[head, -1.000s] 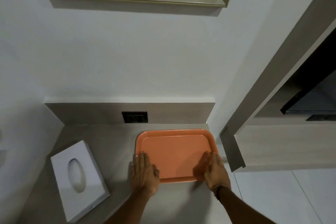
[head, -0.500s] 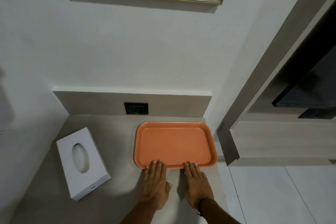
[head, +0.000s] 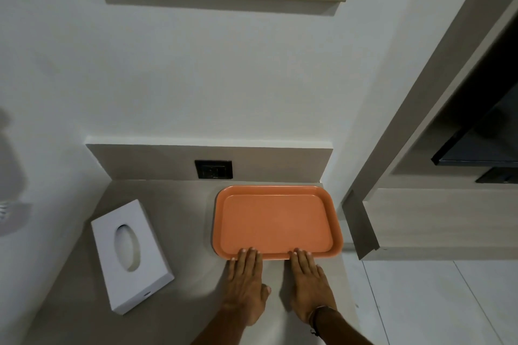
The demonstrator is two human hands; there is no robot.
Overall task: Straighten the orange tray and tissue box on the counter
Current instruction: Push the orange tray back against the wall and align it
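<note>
Tissue box (head: 129,255) left of tray (head: 276,221) – both on counter (head: 182,232)

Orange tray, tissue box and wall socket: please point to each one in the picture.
orange tray (head: 276,221), head view, bare middle of its floor.
tissue box (head: 145,269), head view, white top right of the oval opening.
wall socket (head: 213,169), head view, centre of the plate.

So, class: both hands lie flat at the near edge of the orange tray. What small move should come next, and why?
Probably lift the left hand off and reach left for the tissue box. The tray already looks square to the back panel, with only fingertips on its near rim, while the box lies skewed on the counter, untouched. The right hand can let go too.
</note>
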